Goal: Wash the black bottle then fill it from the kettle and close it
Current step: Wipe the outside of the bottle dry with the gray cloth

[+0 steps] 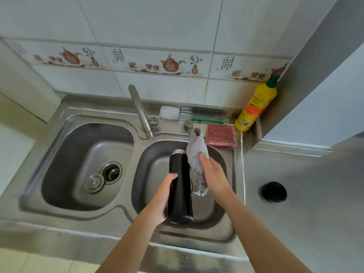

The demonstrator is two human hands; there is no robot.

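The black bottle (180,186) is held over the right sink basin (157,174), its uncapped mouth pointing away from me. My left hand (162,196) grips its lower body from the left. My right hand (211,174) holds a grey-white cloth (197,160) against the bottle's right side, the cloth hanging down past my palm. The bottle's black lid (274,192) lies on the steel counter to the right of the sink. No kettle is in view.
The faucet (140,111) rises between the two basins, spout aimed back left. The left basin (78,154) has a drain and loose plug. Behind the sink lie a bottle brush (189,115), a red scouring pad (220,134) and a yellow detergent bottle (256,107).
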